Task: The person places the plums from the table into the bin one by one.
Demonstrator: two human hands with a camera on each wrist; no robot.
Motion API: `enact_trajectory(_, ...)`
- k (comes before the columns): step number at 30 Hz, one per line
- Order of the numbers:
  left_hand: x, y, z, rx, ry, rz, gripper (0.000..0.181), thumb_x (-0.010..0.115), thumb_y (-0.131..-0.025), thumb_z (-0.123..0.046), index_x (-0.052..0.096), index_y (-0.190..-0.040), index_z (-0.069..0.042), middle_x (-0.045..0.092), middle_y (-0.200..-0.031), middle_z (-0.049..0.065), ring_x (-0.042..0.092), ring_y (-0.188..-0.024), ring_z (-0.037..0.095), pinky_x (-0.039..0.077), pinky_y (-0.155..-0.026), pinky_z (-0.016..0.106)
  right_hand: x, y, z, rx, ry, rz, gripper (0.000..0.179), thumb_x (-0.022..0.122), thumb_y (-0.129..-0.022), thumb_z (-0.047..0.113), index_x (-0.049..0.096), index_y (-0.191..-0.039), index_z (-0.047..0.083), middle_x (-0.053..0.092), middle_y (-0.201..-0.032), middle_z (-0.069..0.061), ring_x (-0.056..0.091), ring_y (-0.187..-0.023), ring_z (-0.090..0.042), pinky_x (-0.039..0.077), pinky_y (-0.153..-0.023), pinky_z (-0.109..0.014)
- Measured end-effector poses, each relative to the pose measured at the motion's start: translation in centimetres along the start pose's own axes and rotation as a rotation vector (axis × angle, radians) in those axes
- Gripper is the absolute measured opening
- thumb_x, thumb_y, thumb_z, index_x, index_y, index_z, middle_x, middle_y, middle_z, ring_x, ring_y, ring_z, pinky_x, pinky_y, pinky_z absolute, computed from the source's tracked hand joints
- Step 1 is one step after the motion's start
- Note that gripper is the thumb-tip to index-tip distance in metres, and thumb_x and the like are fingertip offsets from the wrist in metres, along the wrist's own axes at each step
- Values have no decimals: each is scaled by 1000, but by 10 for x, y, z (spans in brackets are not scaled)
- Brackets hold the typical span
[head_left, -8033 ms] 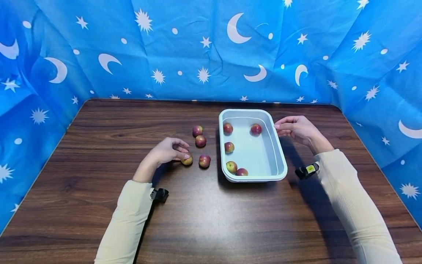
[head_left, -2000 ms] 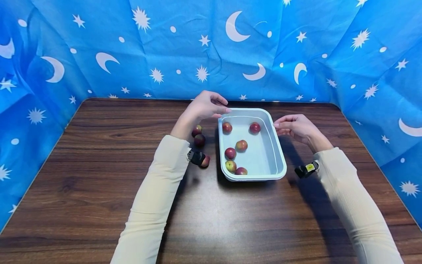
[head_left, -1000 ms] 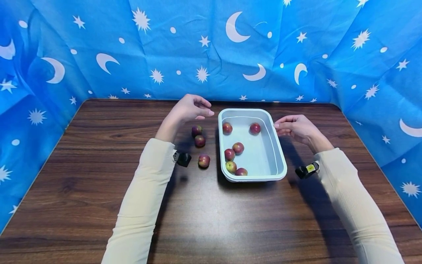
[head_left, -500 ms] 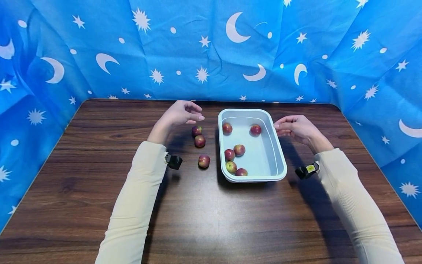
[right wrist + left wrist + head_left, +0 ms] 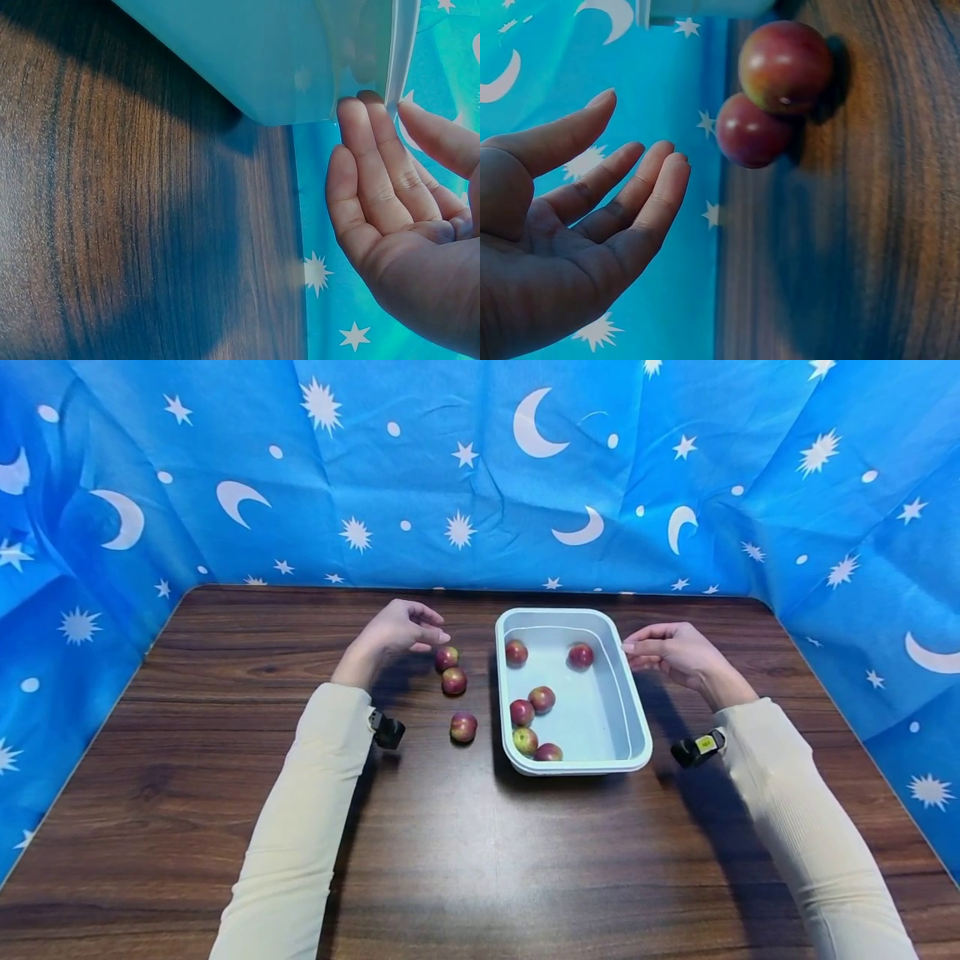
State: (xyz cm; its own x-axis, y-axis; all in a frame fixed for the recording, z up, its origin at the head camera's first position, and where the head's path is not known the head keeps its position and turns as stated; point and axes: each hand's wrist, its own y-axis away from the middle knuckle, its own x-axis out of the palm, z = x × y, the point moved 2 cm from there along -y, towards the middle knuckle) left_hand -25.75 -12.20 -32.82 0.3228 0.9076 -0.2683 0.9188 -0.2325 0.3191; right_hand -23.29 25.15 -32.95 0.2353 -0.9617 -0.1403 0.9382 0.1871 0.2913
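Three red-green plums lie on the table left of a white plastic tub (image 5: 573, 767). Two touch each other, the far plum (image 5: 447, 658) and a nearer plum (image 5: 453, 681); a third plum (image 5: 463, 727) sits apart, closer to me. My left hand (image 5: 397, 631) hovers by the far plum with nothing in it; the left wrist view shows its fingers loosely extended and apart from both plums (image 5: 786, 67). My right hand (image 5: 678, 656) pinches the tub's right rim, thumb at the lip and fingertips against the outer wall (image 5: 285, 60). Inside the tub rest several plums (image 5: 542, 699), mostly along its left side.
The dark wooden table (image 5: 480, 877) extends around the tub on all sides. A blue cloth (image 5: 450, 468) with white moons and stars hangs behind the table's far edge and along both sides.
Since the oldest frame, the plum my left hand held is among those in the tub. That hand has come back left from the tub's far corner toward the two touching plums. My right hand stays put.
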Motion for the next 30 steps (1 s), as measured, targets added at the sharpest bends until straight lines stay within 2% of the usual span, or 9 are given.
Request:
enact_trajectory(6, 0, -6, 9, -10, -48, -9, 40, 63, -86, -4, 49, -121, 9, 53, -112, 18, 56, -96, 24, 45, -89, 39, 0, 0, -1, 1, -14, 6, 6, 63, -86, 6, 67, -87, 3, 67, -76, -7, 66, -68, -18, 54, -68, -30)
enact_trajectory(13, 0, -10, 19, -58, -75, -13, 39, 63, -86, -6, 50, -121, 7, 51, -112, 17, 55, -98, 26, 47, -87, 38, 0, 0, 1, 0, -17, 11, 7, 61, -87, 4, 68, -85, 4, 67, -76, -7, 65, -68, -18, 53, -74, -35)
enact_trajectory(21, 4, -16, 23, -66, -76, -17, 39, 64, -85, -5, 51, -119, 7, 51, -110, 16, 56, -90, 22, 48, -86, 38, 0, 2, 3, -15, -64, 76, 8, 60, -87, 2, 67, -87, 2, 67, -75, -7, 66, -69, -17, 54, -68, -28)
enact_trajectory(24, 6, -16, 23, -68, -79, -19, 38, 64, -85, -6, 51, -119, 6, 51, -109, 16, 56, -89, 22, 48, -85, 37, 0, 1, 3, -12, -62, 75, 8, 60, -87, 2, 67, -87, 2, 67, -75, -7, 66, -68, -17, 53, -69, -29)
enact_trajectory(30, 9, -19, 27, -65, -79, -9, 38, 65, -84, -4, 52, -117, 7, 52, -108, 15, 55, -90, 21, 49, -84, 35, 0, 0, 2, -3, -12, 22, 7, 60, -87, 5, 68, -87, 3, 67, -75, -7, 65, -68, -17, 53, -73, -34)
